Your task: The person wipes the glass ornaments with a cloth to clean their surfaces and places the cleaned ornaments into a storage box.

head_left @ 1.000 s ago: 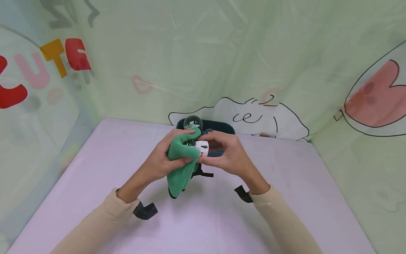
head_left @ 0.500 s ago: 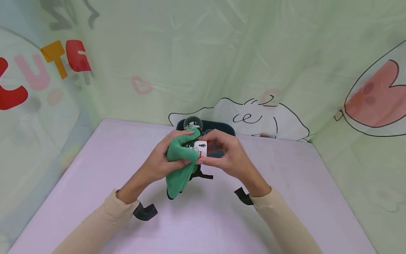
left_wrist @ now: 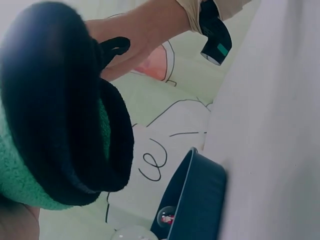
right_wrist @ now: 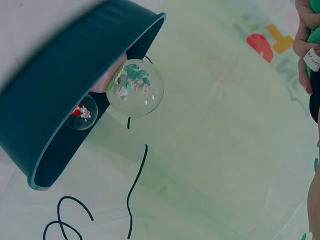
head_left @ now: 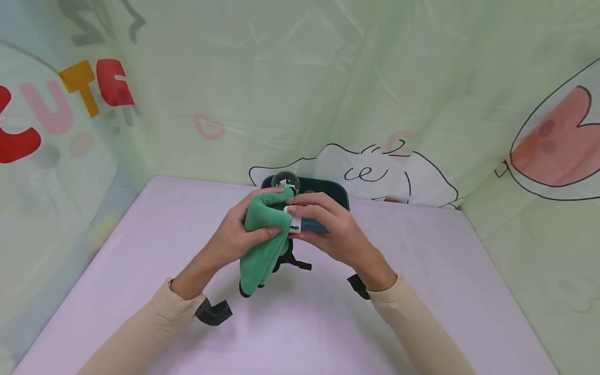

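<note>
My left hand (head_left: 234, 234) grips a green terry cloth (head_left: 262, 219) with black edging, folded around the globe end of a small snow globe. Only its white printed base (head_left: 295, 225) sticks out on the right; the glass is hidden by the cloth. The fingers and thumb of my right hand (head_left: 344, 229) pinch that base. Both hands hold the snow globe tilted on its side above the table. In the left wrist view the cloth's black-edged folds (left_wrist: 50, 100) hang close to the camera.
Behind the hands stands a dark blue bin (head_left: 335, 190) on the lilac table (head_left: 319, 312). Inside it are a larger snow globe (right_wrist: 135, 87), rising above the rim, and a smaller one (right_wrist: 82, 112) with a red figure. A printed curtain (head_left: 300, 94) encloses the back.
My right fingers have shifted over the white base, and its print has turned and is now mostly covered. The cloth and snow globe have moved slightly left.
</note>
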The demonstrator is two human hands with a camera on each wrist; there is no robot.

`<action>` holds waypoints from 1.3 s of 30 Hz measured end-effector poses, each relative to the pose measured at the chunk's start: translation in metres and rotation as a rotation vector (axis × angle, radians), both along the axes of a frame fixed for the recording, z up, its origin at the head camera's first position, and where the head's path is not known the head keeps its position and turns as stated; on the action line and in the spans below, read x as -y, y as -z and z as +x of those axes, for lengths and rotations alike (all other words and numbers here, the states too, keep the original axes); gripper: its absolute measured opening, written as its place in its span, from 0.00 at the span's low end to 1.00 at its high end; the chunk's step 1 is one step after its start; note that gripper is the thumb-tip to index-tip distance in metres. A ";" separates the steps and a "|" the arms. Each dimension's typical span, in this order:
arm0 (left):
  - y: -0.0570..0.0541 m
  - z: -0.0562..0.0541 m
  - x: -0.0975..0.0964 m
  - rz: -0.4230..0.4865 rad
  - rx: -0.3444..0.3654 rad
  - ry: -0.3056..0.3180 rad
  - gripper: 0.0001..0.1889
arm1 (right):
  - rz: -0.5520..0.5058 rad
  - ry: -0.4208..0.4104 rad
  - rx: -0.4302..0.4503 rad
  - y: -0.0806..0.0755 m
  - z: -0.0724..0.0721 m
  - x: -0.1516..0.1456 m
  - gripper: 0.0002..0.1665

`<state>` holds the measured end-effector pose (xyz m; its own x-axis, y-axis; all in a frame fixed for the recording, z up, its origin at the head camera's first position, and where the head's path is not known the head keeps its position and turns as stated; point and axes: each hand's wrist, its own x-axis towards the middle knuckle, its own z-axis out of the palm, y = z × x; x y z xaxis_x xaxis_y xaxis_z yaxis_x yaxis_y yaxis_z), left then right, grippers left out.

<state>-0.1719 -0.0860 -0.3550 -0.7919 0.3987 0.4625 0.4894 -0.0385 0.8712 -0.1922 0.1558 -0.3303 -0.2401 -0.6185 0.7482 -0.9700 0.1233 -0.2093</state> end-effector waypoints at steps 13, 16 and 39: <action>-0.001 0.000 0.001 0.023 0.041 -0.011 0.33 | -0.015 0.021 -0.116 0.000 -0.002 0.002 0.19; -0.002 0.003 -0.001 0.013 0.030 -0.005 0.33 | -0.050 0.009 -0.071 0.001 -0.001 0.002 0.19; 0.000 0.004 -0.005 0.001 -0.254 0.045 0.34 | -0.068 -0.019 0.352 0.003 0.003 -0.003 0.26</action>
